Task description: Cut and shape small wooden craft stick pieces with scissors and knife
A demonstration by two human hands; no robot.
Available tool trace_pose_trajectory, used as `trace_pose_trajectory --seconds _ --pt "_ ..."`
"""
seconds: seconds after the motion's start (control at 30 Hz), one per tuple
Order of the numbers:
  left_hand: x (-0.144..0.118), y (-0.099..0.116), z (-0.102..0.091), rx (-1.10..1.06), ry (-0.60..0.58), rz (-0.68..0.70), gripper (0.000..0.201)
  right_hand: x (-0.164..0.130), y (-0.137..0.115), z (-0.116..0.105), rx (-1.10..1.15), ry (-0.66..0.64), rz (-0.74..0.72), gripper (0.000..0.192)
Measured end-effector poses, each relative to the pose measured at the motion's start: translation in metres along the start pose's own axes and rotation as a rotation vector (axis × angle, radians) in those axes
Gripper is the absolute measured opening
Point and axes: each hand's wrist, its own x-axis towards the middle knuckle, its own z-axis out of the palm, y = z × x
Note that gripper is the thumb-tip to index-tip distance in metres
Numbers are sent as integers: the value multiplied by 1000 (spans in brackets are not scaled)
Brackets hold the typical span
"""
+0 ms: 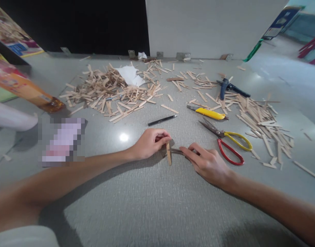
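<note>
Steadily pinched: one wooden stick, two hands

Currently we hold a wooden stick point(169, 158) just above or on the desk point(136, 206), its near end pointing toward us; whether it touches the surface we cannot tell. Our left hand point(150, 144) grips the far end, thumb and fingers pressed together. Our right hand point(210, 164) has its fingers closed around a slim metal tool point(176, 151), whose tip meets the stick's side. Just beyond lies a black pen point(162, 120). Near our right hand we see open scissors point(219, 133) with one red and one yellow handle, then a yellow cutter point(210, 113). Farther out, a heap of loose sticks point(103, 92) spreads beside a crumpled white tissue point(131, 75).
</note>
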Motion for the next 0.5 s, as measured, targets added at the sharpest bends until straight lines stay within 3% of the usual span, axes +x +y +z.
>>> trace_pose_trajectory --seconds 0.5 --pt "0 0 1 11 15 3 21 4 0 -6 -50 -20 -110 43"
